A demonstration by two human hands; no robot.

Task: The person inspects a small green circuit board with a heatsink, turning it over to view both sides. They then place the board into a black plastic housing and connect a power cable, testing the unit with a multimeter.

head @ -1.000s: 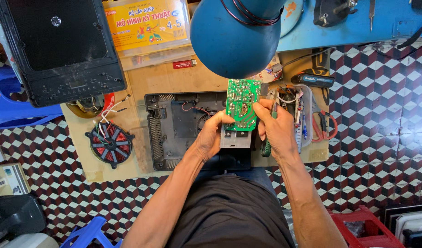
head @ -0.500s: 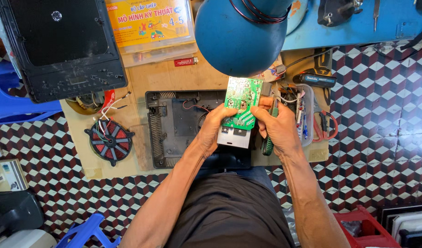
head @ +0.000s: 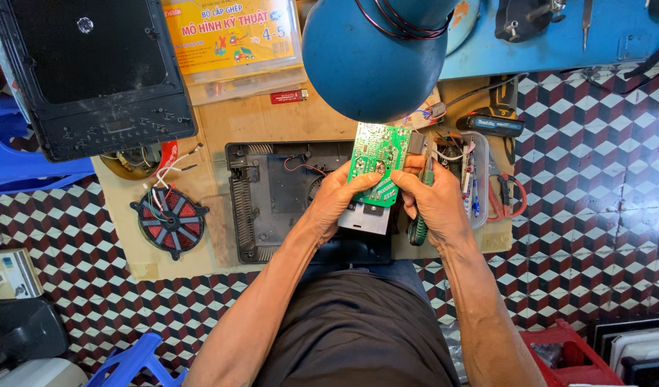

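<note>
Green and thin, the circuit board (head: pixel 377 159) is in both our hands, above the open black casing (head: pixel 276 193) on the wooden worktop (head: pixel 250 122). Our left hand (head: pixel 337 197) is closed on the board's lower left edge, with the thumb on its face. Our right hand (head: pixel 433 204) pinches the lower right edge and at the same time keeps green-handled pliers (head: pixel 420 208) against the palm, so this hand is clamped on two things at once.

We judge the board to be light and stiff, but fragile: the solder points and small parts can suffer from pressure, so it is better to hold it by the bare edges, as the fingers do now. A grey block (head: pixel 365 217) hangs under the board; we cannot tell if it is fixed to it.

Further left on the worktop lies a red coil (head: pixel 169 218) with loose wires. To the right are red-handled cutters (head: pixel 507 197) and a dark screwdriver (head: pixel 489 124). Beyond the casing there is a yellow box (head: pixel 233 36) and a black top panel (head: pixel 86 72). A blue lamp shade (head: pixel 376 54) hangs near the camera and covers the upper edge of the board.
</note>
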